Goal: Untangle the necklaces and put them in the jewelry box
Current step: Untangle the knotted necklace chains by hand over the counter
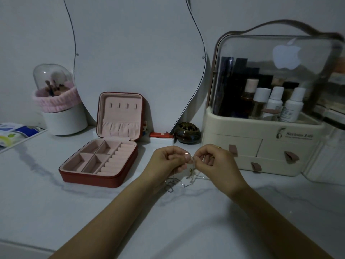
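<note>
Here I am pinching the necklaces (179, 181) between both hands just above the marble table (56, 212): the left hand (169, 159) and the right hand (214, 160) are each curling thumb and fingertips onto the fine chain where they meet, while the rest of the tangle is hanging down and pooling on the table beneath. I am judging the chains to be very light, limp and slippery, and easy to kink, so I am favouring a hold right beside the knot, not on the loose loops. The jewelry box (104, 165) is lying open just to the left, its compartments looking bare. A cosmetics organizer (261, 146) is standing close on the right, and a dark round pot (187, 135) is sitting behind my hands.
</note>
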